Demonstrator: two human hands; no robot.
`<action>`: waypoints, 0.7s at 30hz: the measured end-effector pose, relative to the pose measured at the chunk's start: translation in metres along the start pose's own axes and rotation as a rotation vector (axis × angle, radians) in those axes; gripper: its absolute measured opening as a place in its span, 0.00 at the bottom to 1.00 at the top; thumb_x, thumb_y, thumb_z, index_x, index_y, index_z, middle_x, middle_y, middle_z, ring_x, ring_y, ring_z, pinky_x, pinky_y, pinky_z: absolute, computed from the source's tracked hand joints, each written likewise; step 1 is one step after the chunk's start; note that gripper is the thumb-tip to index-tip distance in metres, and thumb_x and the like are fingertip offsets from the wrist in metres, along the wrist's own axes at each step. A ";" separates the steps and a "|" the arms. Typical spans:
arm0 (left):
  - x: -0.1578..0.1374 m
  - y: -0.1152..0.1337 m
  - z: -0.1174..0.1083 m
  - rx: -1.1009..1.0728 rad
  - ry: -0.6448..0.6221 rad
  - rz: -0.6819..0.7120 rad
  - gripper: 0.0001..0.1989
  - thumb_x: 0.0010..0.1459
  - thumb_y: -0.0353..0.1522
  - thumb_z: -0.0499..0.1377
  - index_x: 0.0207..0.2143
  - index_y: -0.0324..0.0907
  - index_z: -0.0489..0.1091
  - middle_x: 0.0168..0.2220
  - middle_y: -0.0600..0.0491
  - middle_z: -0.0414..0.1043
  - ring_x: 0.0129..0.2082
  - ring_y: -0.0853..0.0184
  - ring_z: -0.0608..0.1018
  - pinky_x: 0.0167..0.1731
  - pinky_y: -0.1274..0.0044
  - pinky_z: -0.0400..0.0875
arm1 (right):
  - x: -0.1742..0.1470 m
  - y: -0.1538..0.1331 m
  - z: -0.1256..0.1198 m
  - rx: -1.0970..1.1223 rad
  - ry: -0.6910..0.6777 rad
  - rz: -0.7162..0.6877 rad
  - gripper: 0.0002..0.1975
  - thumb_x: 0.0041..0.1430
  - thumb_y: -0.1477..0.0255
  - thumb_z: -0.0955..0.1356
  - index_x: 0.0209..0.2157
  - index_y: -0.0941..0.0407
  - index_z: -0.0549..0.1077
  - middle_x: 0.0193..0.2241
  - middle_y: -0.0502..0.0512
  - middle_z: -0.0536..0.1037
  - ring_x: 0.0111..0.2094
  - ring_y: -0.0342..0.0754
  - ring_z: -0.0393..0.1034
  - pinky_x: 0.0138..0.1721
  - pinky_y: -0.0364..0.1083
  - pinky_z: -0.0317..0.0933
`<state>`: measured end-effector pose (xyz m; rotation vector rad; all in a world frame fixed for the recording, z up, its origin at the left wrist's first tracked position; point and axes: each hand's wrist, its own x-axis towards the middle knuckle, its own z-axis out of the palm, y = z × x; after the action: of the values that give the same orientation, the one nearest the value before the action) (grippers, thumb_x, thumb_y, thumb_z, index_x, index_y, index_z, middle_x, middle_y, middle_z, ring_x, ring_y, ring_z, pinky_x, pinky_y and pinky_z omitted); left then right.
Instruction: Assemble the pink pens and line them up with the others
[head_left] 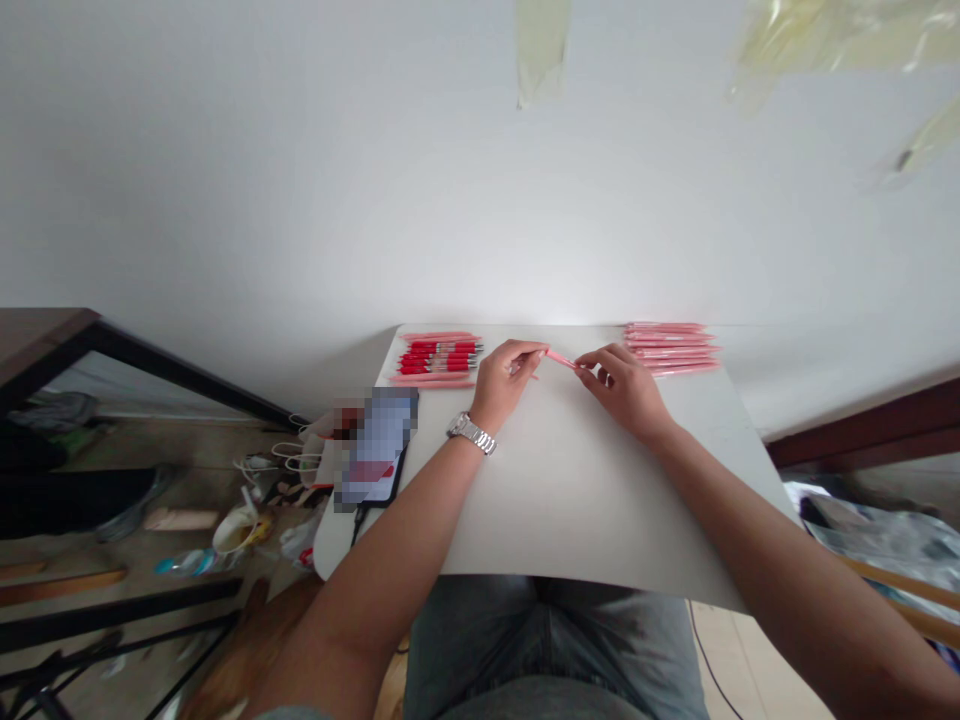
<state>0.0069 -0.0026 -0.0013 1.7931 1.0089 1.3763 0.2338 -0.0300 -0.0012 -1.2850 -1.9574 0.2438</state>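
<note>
Above the middle of the white table, a slim pink pen [560, 358] spans the gap between my two hands. My left hand [508, 375], with a metal watch on its wrist, pinches the pen's left end. A thin pink tip shows below those fingers; what it belongs to is hidden. My right hand [616, 382] has its fingertips closed on the pen's other end. Just left of my left hand lie several red pens [441, 357] with slim pink pieces [435, 380] beside them. Behind my right hand is a stack of pink pens [671, 345], apparently in clear wrapping.
A phone [382, 450] with a cable lies at the table's left edge. The white wall [480, 200] rises directly behind the table [570, 500]. On the floor at left are a white cup [236, 530], a bottle [186, 562] and cables; plastic bags [892, 540] are at right.
</note>
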 end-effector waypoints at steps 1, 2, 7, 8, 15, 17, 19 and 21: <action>0.000 -0.001 0.000 0.009 0.004 0.004 0.15 0.68 0.43 0.60 0.45 0.44 0.80 0.44 0.48 0.81 0.40 0.66 0.83 0.35 0.76 0.83 | 0.000 0.000 0.000 -0.001 -0.002 0.000 0.12 0.70 0.60 0.66 0.42 0.52 0.78 0.37 0.55 0.77 0.27 0.43 0.69 0.32 0.46 0.64; 0.000 -0.001 -0.001 0.022 0.009 0.010 0.14 0.68 0.42 0.60 0.45 0.44 0.80 0.44 0.48 0.81 0.41 0.65 0.83 0.37 0.75 0.82 | 0.000 -0.001 0.000 -0.001 -0.002 0.001 0.12 0.70 0.61 0.66 0.42 0.52 0.78 0.37 0.55 0.77 0.26 0.43 0.69 0.31 0.46 0.64; 0.001 -0.002 -0.003 0.100 0.028 0.055 0.12 0.69 0.39 0.59 0.45 0.45 0.79 0.43 0.49 0.81 0.42 0.66 0.81 0.45 0.73 0.79 | 0.001 -0.001 0.000 0.012 0.016 0.025 0.13 0.70 0.60 0.66 0.42 0.52 0.78 0.36 0.55 0.77 0.26 0.43 0.69 0.30 0.46 0.65; 0.001 -0.001 -0.004 0.120 0.028 0.065 0.12 0.70 0.39 0.58 0.45 0.45 0.79 0.43 0.49 0.80 0.41 0.66 0.81 0.44 0.73 0.78 | 0.000 0.000 0.000 0.024 0.024 0.035 0.13 0.70 0.60 0.66 0.42 0.53 0.78 0.36 0.55 0.77 0.27 0.44 0.70 0.31 0.46 0.65; 0.000 0.001 -0.008 0.364 0.008 0.150 0.08 0.68 0.32 0.58 0.43 0.45 0.78 0.40 0.50 0.76 0.38 0.64 0.77 0.45 0.70 0.73 | 0.000 -0.001 0.000 0.094 0.070 0.106 0.11 0.68 0.60 0.68 0.40 0.52 0.76 0.37 0.54 0.79 0.30 0.46 0.75 0.30 0.45 0.68; 0.000 -0.001 -0.009 0.439 0.010 0.162 0.07 0.66 0.30 0.59 0.42 0.45 0.78 0.39 0.50 0.75 0.39 0.63 0.75 0.46 0.69 0.72 | 0.000 -0.002 0.000 0.095 0.078 0.128 0.10 0.67 0.60 0.68 0.40 0.52 0.75 0.36 0.54 0.79 0.29 0.46 0.75 0.30 0.45 0.68; 0.000 -0.002 -0.010 0.500 0.006 0.175 0.08 0.64 0.27 0.60 0.41 0.45 0.79 0.39 0.50 0.74 0.41 0.61 0.74 0.47 0.67 0.70 | 0.000 -0.002 0.000 0.097 0.082 0.151 0.10 0.67 0.60 0.68 0.40 0.53 0.75 0.35 0.54 0.80 0.29 0.46 0.75 0.30 0.45 0.68; -0.001 -0.003 -0.011 0.562 -0.012 0.174 0.09 0.62 0.26 0.61 0.41 0.45 0.79 0.41 0.49 0.73 0.42 0.59 0.73 0.48 0.66 0.69 | 0.000 -0.002 0.000 0.104 0.088 0.175 0.11 0.66 0.60 0.69 0.39 0.53 0.75 0.35 0.54 0.81 0.29 0.46 0.75 0.30 0.45 0.67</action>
<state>-0.0045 -0.0011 -0.0020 2.3375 1.3566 1.2567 0.2320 -0.0308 0.0004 -1.3760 -1.7378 0.3642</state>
